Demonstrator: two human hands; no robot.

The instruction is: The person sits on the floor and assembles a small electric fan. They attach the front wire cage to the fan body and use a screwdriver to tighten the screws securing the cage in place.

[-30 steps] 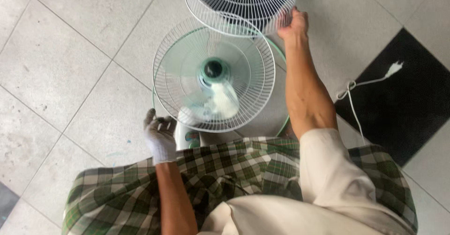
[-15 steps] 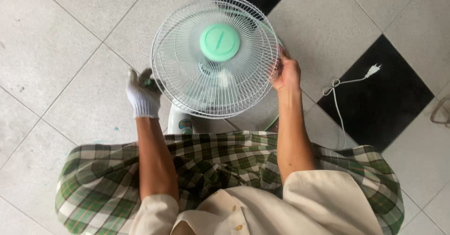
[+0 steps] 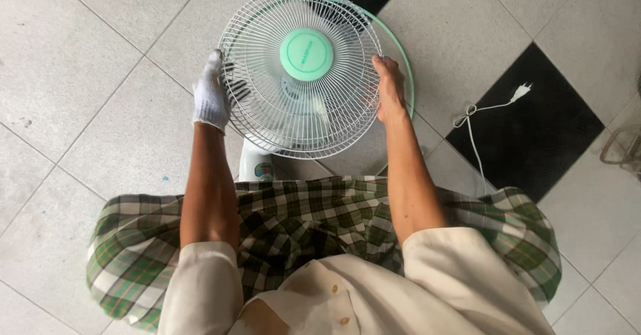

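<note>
Two hands grip white round wire fan guard (image 3: 300, 74), mint-green centre cap.

Round mint-green badge (image 3: 306, 54) at centre of white wire fan guard (image 3: 267, 28), midway between the gripping hands. Small colourful sticker (image 3: 264, 171) on fan body, below the left-hand grip.

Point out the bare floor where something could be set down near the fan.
Bare grey tiles lie left of the left hand and fan grille. Right of the right hand, the white power cord crosses the black tile, crowding that side.
</note>
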